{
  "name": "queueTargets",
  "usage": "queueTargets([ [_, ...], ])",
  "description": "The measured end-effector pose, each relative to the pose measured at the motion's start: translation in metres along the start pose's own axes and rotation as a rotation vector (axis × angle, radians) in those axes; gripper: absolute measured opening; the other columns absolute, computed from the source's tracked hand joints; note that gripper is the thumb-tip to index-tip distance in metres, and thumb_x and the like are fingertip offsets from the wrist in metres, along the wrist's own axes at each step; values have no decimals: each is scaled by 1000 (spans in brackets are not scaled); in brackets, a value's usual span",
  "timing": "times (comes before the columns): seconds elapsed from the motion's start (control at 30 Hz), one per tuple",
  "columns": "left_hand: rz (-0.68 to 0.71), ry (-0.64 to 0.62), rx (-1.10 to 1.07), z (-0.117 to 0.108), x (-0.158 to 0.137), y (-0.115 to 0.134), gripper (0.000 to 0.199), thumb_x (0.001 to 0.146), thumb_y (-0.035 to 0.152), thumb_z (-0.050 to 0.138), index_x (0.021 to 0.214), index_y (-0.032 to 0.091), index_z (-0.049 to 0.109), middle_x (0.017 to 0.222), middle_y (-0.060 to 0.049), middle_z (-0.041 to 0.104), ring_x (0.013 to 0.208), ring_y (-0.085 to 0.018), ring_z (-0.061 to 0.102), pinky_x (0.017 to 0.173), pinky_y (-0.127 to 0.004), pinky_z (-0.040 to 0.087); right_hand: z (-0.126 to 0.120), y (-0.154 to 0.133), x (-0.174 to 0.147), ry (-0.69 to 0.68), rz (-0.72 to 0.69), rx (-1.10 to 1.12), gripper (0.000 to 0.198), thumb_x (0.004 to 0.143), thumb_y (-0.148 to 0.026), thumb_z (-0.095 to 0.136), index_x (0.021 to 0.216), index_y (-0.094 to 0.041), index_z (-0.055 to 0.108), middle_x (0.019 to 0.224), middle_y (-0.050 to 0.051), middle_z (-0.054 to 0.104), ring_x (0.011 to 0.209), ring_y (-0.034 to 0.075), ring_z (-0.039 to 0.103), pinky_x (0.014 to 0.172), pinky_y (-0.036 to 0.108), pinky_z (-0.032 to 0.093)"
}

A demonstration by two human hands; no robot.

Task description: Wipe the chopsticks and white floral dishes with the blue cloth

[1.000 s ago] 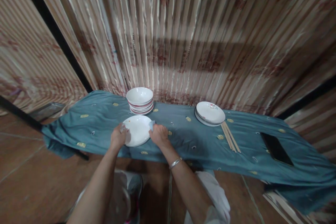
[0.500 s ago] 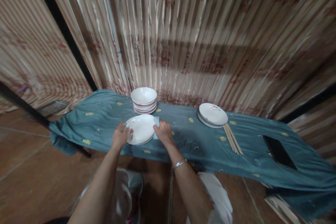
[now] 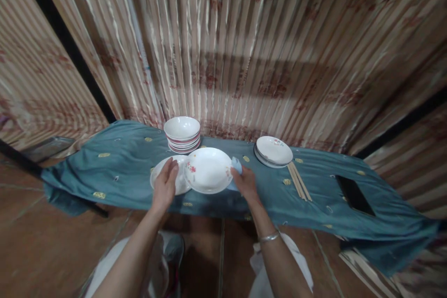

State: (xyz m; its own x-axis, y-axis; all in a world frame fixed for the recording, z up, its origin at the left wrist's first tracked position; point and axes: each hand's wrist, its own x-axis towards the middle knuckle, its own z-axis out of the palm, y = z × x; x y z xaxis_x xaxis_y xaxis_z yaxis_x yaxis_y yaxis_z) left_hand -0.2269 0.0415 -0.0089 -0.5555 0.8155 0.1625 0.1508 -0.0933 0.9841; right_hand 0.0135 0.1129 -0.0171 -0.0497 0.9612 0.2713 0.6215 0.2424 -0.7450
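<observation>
My right hand (image 3: 244,180) grips the right rim of a white plate (image 3: 208,171) with small floral prints, and a light blue cloth (image 3: 236,165) is pinched there too. The plate is raised and partly overlaps another white plate (image 3: 157,178) lying on the table. My left hand (image 3: 165,186) hovers over that lower plate with fingers extended, apart from the lifted plate's left rim. Behind them a stack of white bowls (image 3: 182,128) with reddish rims stands on the cloth.
A teal tablecloth (image 3: 258,200) covers the long table. To the right sit a stack of flowered plates (image 3: 274,150), several wooden chopsticks (image 3: 299,181) and a black phone (image 3: 355,194). A pleated curtain (image 3: 223,56) hangs behind, with dark metal poles (image 3: 75,56) at the sides.
My right hand has lifted the top plate and moved it right, uncovering the plate beneath. My left hand has let go of its rim. The camera view has shifted slightly.
</observation>
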Motion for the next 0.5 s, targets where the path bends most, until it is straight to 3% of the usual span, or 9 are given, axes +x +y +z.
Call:
queueTargets([
  [0.13, -297, -132, -353, 46, -25, 5, 55, 83, 33, 59, 133, 15, 46, 125, -16, 62, 109, -24, 63, 98, -41, 45, -33, 34, -10, 94, 73, 133, 34, 78, -49, 49, 60, -20, 55, 53, -1, 55, 54, 16, 49, 51, 25, 35],
  [0.27, -590, -369, -522, 85, -44, 6, 36, 88, 37, 52, 117, 15, 57, 108, -15, 70, 86, -23, 70, 78, -38, 55, -51, 60, -21, 142, 99, 126, 37, 77, -51, 47, 57, -20, 51, 52, -1, 52, 54, 15, 47, 51, 26, 34],
  [0.37, -679, -402, -570, 104, -50, 3, 26, 88, 32, 53, 109, 17, 58, 96, -10, 72, 74, -20, 70, 71, -37, 57, -56, 73, -25, 149, 121, 64, 38, 76, -52, 46, 57, -19, 52, 52, -1, 53, 54, 16, 49, 51, 25, 34],
  [0.5, -697, -355, -610, 121, -50, -6, 31, 85, 22, 58, 115, 19, 57, 92, -6, 72, 72, -18, 69, 76, -39, 57, -61, 82, -24, 112, 160, -92, 37, 80, -49, 46, 60, -19, 56, 55, 2, 58, 56, 18, 55, 52, 25, 36],
])
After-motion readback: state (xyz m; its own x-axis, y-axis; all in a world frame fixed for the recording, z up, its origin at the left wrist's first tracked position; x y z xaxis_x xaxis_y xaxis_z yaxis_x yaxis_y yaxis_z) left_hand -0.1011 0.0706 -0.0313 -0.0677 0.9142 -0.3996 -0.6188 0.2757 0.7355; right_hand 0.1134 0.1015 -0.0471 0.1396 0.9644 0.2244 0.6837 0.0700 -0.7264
